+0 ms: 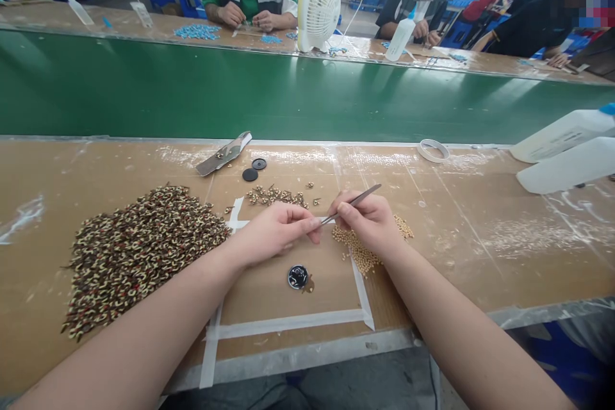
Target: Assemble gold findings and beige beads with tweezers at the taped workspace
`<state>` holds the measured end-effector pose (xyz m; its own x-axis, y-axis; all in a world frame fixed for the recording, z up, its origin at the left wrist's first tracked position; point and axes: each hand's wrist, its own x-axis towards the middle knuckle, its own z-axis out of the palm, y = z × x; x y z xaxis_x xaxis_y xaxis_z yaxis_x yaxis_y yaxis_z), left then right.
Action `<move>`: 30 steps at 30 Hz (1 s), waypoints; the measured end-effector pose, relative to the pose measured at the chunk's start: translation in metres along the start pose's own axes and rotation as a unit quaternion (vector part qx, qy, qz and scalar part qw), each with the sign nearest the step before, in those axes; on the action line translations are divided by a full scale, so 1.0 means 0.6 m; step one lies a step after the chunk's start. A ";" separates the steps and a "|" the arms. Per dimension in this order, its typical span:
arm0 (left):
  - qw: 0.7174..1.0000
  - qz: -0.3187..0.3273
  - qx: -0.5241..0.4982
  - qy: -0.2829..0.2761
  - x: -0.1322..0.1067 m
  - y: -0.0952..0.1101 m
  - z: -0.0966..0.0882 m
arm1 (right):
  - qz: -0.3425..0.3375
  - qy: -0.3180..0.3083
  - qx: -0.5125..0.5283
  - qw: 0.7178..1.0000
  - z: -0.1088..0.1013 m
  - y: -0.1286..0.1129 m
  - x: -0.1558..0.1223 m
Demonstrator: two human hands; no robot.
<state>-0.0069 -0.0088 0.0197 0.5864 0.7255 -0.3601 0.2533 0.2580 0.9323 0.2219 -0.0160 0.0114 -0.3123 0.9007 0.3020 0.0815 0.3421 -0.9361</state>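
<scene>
My right hand (pixel 369 221) is closed on metal tweezers (pixel 353 201), whose tips point left to the fingertips of my left hand (pixel 276 230). My left hand is pinched shut on something too small to make out. Both hands hover over a brown cardboard mat (pixel 269 298) edged with white tape. A big heap of small brown-and-cream parts (pixel 139 250) lies left of my left hand. A pile of small beige beads (pixel 360 253) sits under my right hand. A small dark round dish (pixel 298 277) lies just below my hands.
A row of small assembled pieces (pixel 276 195), two black discs (pixel 254 170) and a metal scoop (pixel 223 155) lie beyond my hands. A tape roll (pixel 433 150) and white bottles (pixel 562 150) are at right. A green conveyor belt (pixel 288 93), a white fan (pixel 318 3) and other seated people lie beyond.
</scene>
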 end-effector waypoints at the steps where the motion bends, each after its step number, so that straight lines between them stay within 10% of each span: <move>1: 1.000 -0.003 -0.020 -0.014 0.001 -0.002 0.000 | -0.001 -0.003 0.002 1.000 0.001 0.000 0.000; 14: 0.971 0.003 -0.234 0.039 0.018 -0.015 -0.010 | -0.060 0.047 -0.124 0.989 -0.010 0.004 -0.001; 19: 0.921 0.007 -0.390 0.022 0.022 -0.014 -0.011 | -0.004 0.266 -0.052 0.962 0.022 -0.042 0.015; 24: 0.886 0.005 -0.462 0.034 0.022 -0.013 -0.013 | 0.015 0.248 -0.007 0.969 0.052 -0.065 0.046; 30: 0.882 -0.017 -0.470 0.029 0.023 -0.013 -0.013 | -0.027 0.202 -0.015 0.979 0.055 0.012 0.032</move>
<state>-0.0066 0.0042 0.0079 0.5432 0.7314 -0.4123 -0.4963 0.6758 0.5450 0.1852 -0.0050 0.0044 0.0819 0.9112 0.4038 0.1043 0.3951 -0.9127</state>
